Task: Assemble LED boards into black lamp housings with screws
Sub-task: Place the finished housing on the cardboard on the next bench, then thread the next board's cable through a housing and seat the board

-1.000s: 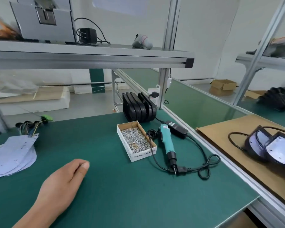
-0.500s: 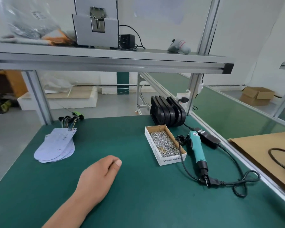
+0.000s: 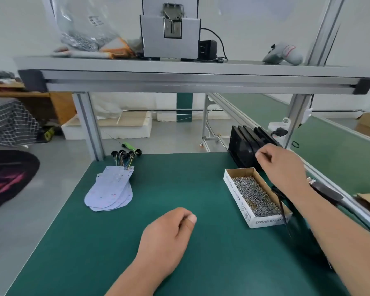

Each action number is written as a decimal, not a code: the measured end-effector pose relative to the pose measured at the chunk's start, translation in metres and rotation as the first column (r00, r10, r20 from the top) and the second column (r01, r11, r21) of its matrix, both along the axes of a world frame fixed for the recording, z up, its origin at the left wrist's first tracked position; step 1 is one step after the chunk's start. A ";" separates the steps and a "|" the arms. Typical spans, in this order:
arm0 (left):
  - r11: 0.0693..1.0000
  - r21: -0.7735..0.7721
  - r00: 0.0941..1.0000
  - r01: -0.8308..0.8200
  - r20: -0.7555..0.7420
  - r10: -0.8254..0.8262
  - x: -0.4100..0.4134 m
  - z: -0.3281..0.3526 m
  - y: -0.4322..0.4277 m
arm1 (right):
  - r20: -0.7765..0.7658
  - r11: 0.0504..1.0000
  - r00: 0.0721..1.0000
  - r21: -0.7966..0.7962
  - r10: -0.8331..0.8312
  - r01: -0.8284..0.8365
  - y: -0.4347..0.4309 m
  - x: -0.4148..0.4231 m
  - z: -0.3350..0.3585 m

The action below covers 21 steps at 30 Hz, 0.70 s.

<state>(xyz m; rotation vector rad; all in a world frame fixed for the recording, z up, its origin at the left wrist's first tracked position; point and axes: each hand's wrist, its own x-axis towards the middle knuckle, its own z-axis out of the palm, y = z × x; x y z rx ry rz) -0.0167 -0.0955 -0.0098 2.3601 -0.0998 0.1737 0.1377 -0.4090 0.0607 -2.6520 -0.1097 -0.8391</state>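
Many small silver screws [image 3: 254, 195] fill the open cardboard box [image 3: 235, 194] at right, its long axis running near to far. Just past its far end, black lamp housings [image 3: 242, 144] stand on edge in a row. White LED boards [image 3: 111, 189] lie stacked far left, rounded ends near, wired ends far. The left hand [image 3: 167, 238] rests loosely curled, empty, on the green table [image 3: 94, 242]; the right hand [image 3: 280, 165], fingers curled, meets the housings, grip unclear.

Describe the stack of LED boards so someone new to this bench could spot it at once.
On the green mat, look far left, near the aluminium post. A fanned stack of LED boards lies flat, coloured wires trailing from its far end. Nothing else on the mat is pale and round-ended; the screw box and black housings sit to the right.
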 end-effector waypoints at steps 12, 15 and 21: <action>0.999 -0.048 1.000 0.020 0.013 -0.020 0.003 0.000 0.001 | -0.061 0.919 0.990 -0.382 -0.127 0.095 0.026 0.089 0.016; 0.998 -0.060 1.000 0.015 0.009 -0.015 0.004 -0.001 0.001 | -0.081 0.884 0.986 -0.457 -0.147 0.094 0.023 0.096 0.018; 0.998 -0.063 1.000 0.009 0.013 -0.008 0.003 -0.001 0.002 | -0.033 0.884 0.993 -0.461 -0.110 0.083 0.008 0.102 0.012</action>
